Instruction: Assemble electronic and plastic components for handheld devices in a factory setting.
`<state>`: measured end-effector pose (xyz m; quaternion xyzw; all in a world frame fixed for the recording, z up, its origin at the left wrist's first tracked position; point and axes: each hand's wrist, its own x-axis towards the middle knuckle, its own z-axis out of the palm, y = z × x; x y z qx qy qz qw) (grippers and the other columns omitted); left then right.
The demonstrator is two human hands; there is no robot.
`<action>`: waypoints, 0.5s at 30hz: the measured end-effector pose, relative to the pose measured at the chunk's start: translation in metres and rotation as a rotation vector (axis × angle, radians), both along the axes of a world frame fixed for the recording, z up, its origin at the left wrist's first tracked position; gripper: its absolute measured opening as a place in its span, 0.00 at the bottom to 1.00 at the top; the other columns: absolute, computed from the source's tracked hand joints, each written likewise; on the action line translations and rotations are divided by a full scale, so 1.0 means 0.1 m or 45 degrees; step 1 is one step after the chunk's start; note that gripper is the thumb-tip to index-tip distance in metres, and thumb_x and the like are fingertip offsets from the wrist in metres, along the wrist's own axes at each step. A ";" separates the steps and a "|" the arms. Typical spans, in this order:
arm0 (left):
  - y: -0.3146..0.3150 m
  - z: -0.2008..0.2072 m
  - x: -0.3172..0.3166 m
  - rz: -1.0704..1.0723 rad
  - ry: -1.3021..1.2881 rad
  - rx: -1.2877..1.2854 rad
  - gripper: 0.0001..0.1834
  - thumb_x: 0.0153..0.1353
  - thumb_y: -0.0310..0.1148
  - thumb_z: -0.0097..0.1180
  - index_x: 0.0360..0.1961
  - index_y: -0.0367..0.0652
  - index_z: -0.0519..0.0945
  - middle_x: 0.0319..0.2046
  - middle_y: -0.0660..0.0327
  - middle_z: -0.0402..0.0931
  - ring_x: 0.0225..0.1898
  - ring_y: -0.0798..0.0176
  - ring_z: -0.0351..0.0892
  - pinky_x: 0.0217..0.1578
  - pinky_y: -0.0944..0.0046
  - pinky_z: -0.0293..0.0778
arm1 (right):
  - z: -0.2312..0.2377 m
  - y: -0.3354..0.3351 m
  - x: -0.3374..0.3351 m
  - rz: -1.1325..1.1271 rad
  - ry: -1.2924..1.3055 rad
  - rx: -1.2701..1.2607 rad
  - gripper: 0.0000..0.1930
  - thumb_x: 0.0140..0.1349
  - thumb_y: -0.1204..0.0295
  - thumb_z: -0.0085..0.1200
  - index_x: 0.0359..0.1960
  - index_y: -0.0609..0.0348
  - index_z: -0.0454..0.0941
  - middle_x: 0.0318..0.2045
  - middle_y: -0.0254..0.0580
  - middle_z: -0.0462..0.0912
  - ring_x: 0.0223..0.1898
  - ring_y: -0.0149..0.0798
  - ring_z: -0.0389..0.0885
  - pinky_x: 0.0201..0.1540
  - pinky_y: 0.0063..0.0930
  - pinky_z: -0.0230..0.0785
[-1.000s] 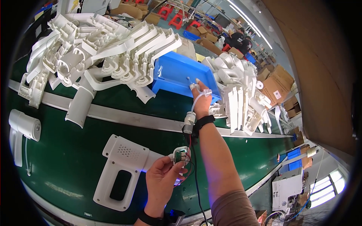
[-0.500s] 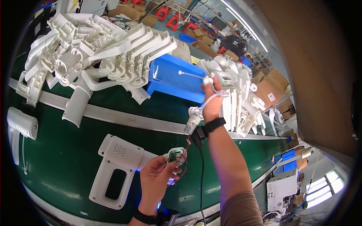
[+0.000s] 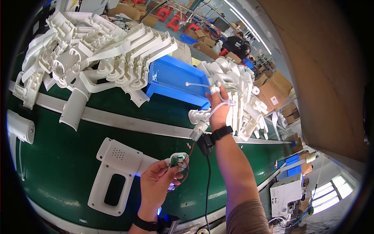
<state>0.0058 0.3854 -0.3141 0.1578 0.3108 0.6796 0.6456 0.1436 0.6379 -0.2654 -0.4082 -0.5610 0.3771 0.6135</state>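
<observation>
My left hand point(image 3: 156, 184) is closed, thumb and fingers pinching a small white housing with a green circuit board point(image 3: 177, 160) in it. Red and black wires point(image 3: 188, 156) run from the board up toward a white pump with a motor point(image 3: 200, 126), which hangs beside my right wrist. My right hand point(image 3: 220, 108) is closed around a white fitting with clear tubing point(image 3: 214, 90); its thin end points left over the blue tray. Part of this grip is hidden behind the hand. Beside my left hand, a white gun-shaped plastic shell point(image 3: 117, 156) lies on the green work surface.
A blue tray point(image 3: 175, 74) stands beyond the metal rail point(image 3: 117, 119). White shell halves point(image 3: 128, 54) are piled at the far left, more white parts point(image 3: 237, 85) at the right. A black cable point(image 3: 207, 183) hangs from my right wrist strap. Cardboard boxes point(image 3: 274, 91) stand farther right.
The view has shifted slightly, moving the surroundings leftward. The pump beside my right wrist has turned, its white round end now pointing left. Both hands keep their holds.
</observation>
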 end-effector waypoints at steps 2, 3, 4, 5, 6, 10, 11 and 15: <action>-0.01 0.00 0.00 0.019 -0.008 0.007 0.12 0.55 0.24 0.57 0.41 0.32 0.76 0.32 0.57 0.80 0.29 0.67 0.80 0.27 0.71 0.76 | 0.00 -0.01 0.00 0.013 0.005 -0.006 0.26 0.58 0.69 0.56 0.56 0.66 0.62 0.46 0.47 0.71 0.42 0.35 0.74 0.46 0.28 0.74; -0.01 0.00 0.00 0.033 -0.016 0.015 0.12 0.55 0.24 0.57 0.41 0.32 0.76 0.32 0.57 0.80 0.29 0.67 0.80 0.27 0.71 0.76 | 0.00 -0.02 0.01 0.021 -0.017 0.009 0.26 0.59 0.69 0.55 0.56 0.66 0.62 0.46 0.47 0.71 0.43 0.35 0.74 0.45 0.27 0.74; -0.02 0.01 -0.01 0.034 -0.018 0.015 0.12 0.55 0.24 0.57 0.41 0.32 0.76 0.32 0.57 0.80 0.29 0.67 0.80 0.27 0.71 0.76 | 0.00 -0.03 0.02 0.029 -0.038 0.025 0.25 0.59 0.70 0.55 0.56 0.66 0.62 0.47 0.47 0.71 0.43 0.36 0.74 0.45 0.27 0.74; -0.02 0.02 -0.01 0.019 0.000 -0.007 0.12 0.55 0.24 0.57 0.41 0.32 0.76 0.32 0.57 0.80 0.29 0.67 0.80 0.27 0.71 0.76 | 0.01 -0.04 0.03 0.030 -0.039 0.025 0.25 0.59 0.70 0.55 0.56 0.66 0.62 0.47 0.47 0.71 0.43 0.36 0.74 0.45 0.27 0.74; -0.02 0.02 -0.02 0.005 0.018 -0.031 0.12 0.55 0.24 0.57 0.41 0.31 0.76 0.32 0.57 0.80 0.29 0.67 0.80 0.27 0.71 0.75 | 0.01 -0.05 0.03 0.023 -0.038 0.018 0.25 0.59 0.70 0.55 0.56 0.66 0.62 0.47 0.46 0.71 0.44 0.36 0.74 0.46 0.28 0.73; -0.02 0.03 -0.02 -0.006 0.045 -0.058 0.12 0.55 0.24 0.56 0.41 0.31 0.76 0.32 0.57 0.80 0.29 0.68 0.80 0.27 0.72 0.75 | 0.17 -0.23 0.10 -0.026 -0.143 -0.032 0.24 0.60 0.69 0.54 0.56 0.65 0.63 0.47 0.45 0.74 0.43 0.36 0.75 0.48 0.29 0.72; -0.02 0.03 -0.02 0.001 0.053 -0.055 0.12 0.56 0.23 0.56 0.41 0.30 0.75 0.31 0.55 0.80 0.28 0.66 0.80 0.28 0.70 0.75 | 0.13 -0.19 0.14 0.015 -0.072 0.039 0.24 0.61 0.68 0.53 0.56 0.65 0.63 0.45 0.46 0.75 0.41 0.38 0.77 0.48 0.29 0.71; -0.04 0.04 0.00 -0.032 0.063 -0.022 0.11 0.56 0.23 0.55 0.40 0.29 0.75 0.30 0.55 0.80 0.27 0.65 0.80 0.27 0.70 0.75 | 0.18 -0.29 0.29 0.091 -0.039 0.035 0.22 0.62 0.61 0.50 0.51 0.66 0.66 0.40 0.48 0.76 0.43 0.42 0.77 0.47 0.33 0.72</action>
